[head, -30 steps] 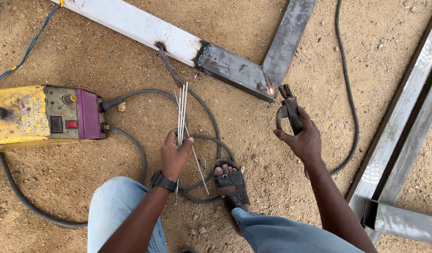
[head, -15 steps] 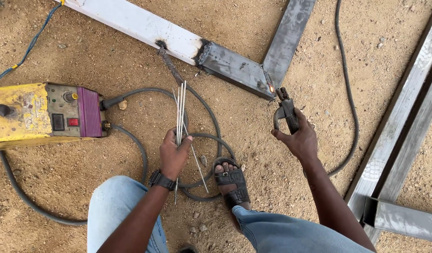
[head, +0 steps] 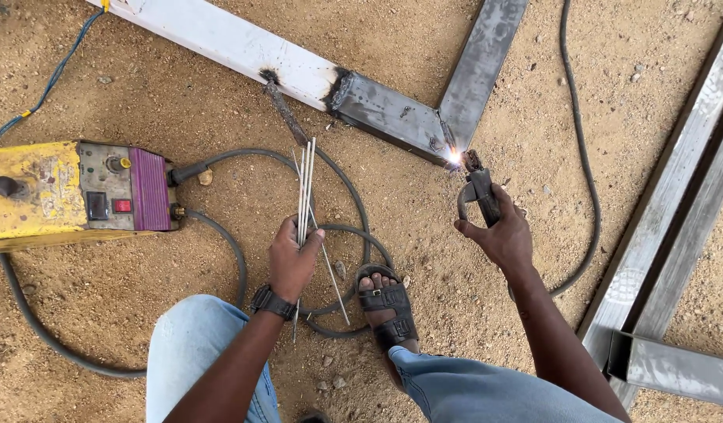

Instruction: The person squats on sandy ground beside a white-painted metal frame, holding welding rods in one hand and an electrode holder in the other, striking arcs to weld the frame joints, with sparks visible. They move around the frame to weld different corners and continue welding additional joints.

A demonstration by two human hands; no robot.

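Left hand [head: 291, 262] fingers closed round four welding rods [head: 305, 188]; right hand [head: 498, 235] grips one electrode holder [head: 480, 194].

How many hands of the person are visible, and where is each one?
2. The left hand grips a bundle of rods above the knee. The right hand holds the electrode holder at the sparking steel joint.

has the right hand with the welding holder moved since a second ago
Yes. The right hand carried the electrode holder up-left to the steel frame's corner joint, where a spark now shows.
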